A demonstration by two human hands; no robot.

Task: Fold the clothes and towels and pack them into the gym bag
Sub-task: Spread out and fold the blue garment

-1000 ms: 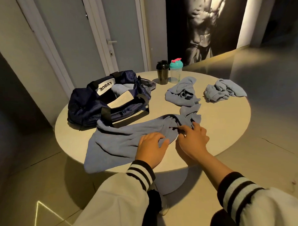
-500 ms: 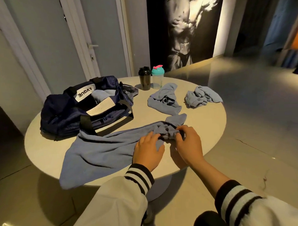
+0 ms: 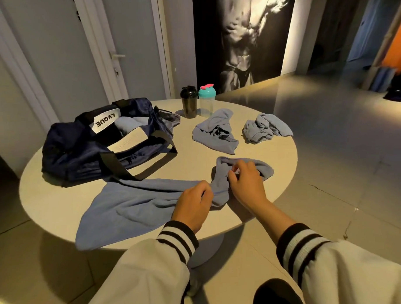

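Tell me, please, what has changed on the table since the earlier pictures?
The left hand and right hand still pinch the blue towel; its right end has been gathered back, away from the crumpled cloths. Gym bag, cloths and shaker bottles stayed put.

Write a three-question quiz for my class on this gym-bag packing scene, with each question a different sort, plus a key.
1. True or false: the navy fabric gym bag on the round pale table lies open, with blue cloth showing inside.
2. The left hand and right hand work at the long blue towel. Which of them grips it? A) left only B) right only C) both
3. Fill in: ___ crumpled blue cloths lie untouched beyond the towel.
Key: 1 true; 2 C; 3 two.
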